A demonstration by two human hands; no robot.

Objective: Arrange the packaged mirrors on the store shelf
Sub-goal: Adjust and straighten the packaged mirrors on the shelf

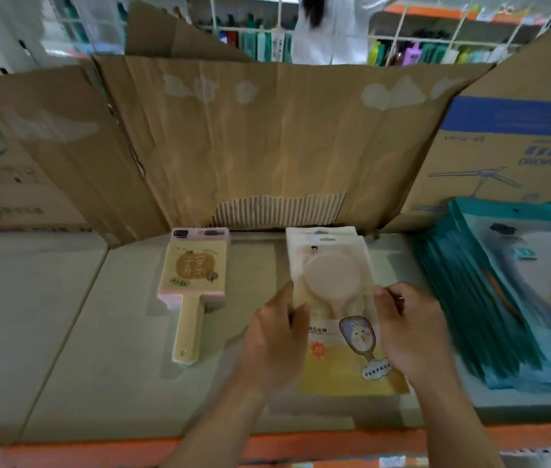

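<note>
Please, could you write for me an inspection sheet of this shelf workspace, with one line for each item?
Surface: grey shelf with an orange front edge.
Job's things: round mirror pack lies in the middle; square mirror pack, with a handle, lies to its left, apart from it.
Clutter: stack of teal packs on the right side of the shelf.
Grippers: left hand holds the left edge of the round mirror pack; right hand pinches its right edge.
Cables: nothing seen.
Surroundings: torn cardboard stands behind the shelf; beyond it, a person in white at further shelves.
</note>
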